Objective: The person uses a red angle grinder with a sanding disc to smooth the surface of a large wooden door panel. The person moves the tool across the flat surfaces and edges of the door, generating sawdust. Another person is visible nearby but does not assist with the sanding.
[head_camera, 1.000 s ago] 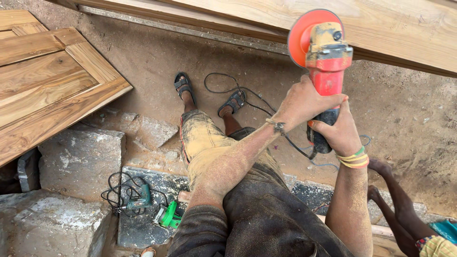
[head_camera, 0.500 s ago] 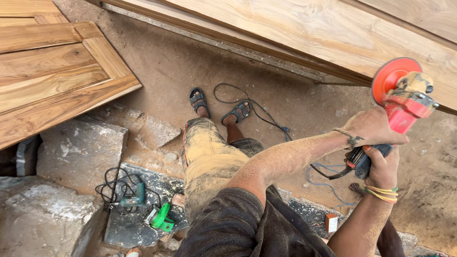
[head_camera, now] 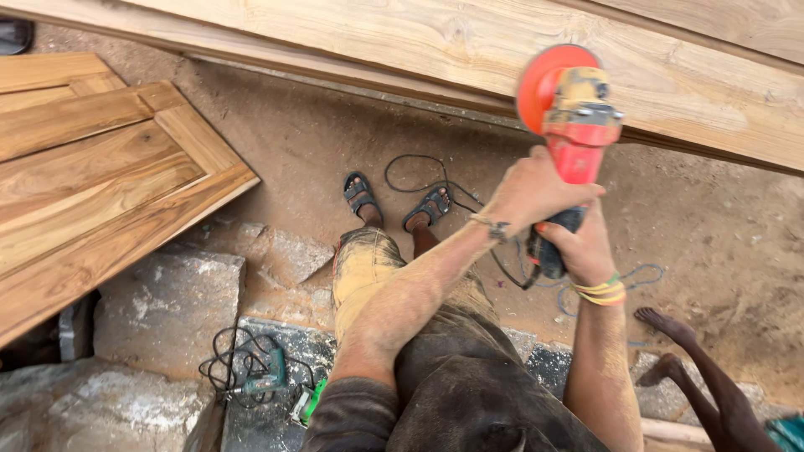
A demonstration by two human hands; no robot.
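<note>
We hold the red angle grinder (head_camera: 569,109) with both hands, left hand (head_camera: 536,191) and right hand (head_camera: 580,243) fingers clamped on it; keeping its disc flat against the plank (head_camera: 435,42) at twelve o'clock seems wise.

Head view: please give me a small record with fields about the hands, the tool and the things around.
tool: red grinder with orange disc, raised beside a long plank
left hand: grips the grinder body
right hand: holds the black handle
cord: lies on the sand by the sandals
left side: wooden door panel
stone slabs: green drill lies there
lower right: another person's bare feet
</note>
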